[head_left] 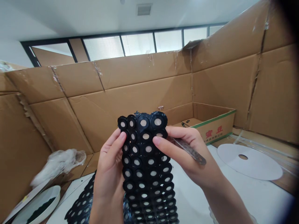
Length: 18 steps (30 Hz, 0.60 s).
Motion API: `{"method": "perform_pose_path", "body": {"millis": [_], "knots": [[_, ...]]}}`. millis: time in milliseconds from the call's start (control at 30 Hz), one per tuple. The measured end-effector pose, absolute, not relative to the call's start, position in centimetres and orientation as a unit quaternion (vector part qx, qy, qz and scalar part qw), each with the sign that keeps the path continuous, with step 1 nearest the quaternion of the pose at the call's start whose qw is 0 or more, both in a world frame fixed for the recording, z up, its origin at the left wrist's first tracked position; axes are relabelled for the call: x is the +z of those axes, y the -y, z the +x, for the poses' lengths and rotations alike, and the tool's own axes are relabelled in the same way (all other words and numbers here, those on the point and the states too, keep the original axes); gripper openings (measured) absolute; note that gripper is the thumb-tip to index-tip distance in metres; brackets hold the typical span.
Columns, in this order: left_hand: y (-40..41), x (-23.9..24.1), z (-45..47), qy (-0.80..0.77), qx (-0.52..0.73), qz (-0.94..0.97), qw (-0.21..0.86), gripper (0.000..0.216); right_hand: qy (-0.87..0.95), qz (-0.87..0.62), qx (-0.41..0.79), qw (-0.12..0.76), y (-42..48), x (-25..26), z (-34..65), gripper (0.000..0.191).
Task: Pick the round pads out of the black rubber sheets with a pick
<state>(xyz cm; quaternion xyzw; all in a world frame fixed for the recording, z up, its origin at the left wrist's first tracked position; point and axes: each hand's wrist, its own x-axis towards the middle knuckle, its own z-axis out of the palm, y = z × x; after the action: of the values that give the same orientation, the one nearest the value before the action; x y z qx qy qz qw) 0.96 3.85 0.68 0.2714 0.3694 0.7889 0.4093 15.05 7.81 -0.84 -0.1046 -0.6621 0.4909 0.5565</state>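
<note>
A long black sheet of joined round rings with pale centres (151, 161) is held up in front of me. My left hand (111, 161) grips its left edge near the top, the thumb lying on the face of the sheet. At the right edge my right hand (184, 149) pinches the sheet, thumb in front. A thin flat metal tool (189, 151) with a hole in its end also rests in my right hand, between thumb and forefinger; its far end is hidden. Behind my left wrist lies another black sheet of rings (80, 200).
Tall cardboard walls (140, 96) surround the white work surface (191, 199). An open cardboard box (217, 124) stands back right, near a white disc (249, 161) with a centre hole. At left are a clear plastic bag (60, 161) and a white dish (56, 193) holding dark material.
</note>
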Motion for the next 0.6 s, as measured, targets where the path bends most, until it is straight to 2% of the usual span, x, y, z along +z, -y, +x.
{"method": "perform_pose_path", "body": {"millis": [167, 367, 600], "knots": [[-4.63, 0.24, 0.01, -0.332, 0.783, 0.344, 0.398, 0.019, 0.696, -0.074, 0.445, 0.559, -7.58, -0.86, 14.93, 0.036], [-4.63, 0.25, -0.23, -0.332, 0.785, 0.349, 0.391, 0.029, 0.722, -0.059, 0.426, 0.542, -7.16, -0.78, 14.93, 0.022], [-4.49, 0.47, -0.22, -0.324, 0.772, 0.369, 0.403, 0.031, 0.733, -0.058, 0.404, 0.544, -7.15, -0.78, 15.01, 0.032]]}}
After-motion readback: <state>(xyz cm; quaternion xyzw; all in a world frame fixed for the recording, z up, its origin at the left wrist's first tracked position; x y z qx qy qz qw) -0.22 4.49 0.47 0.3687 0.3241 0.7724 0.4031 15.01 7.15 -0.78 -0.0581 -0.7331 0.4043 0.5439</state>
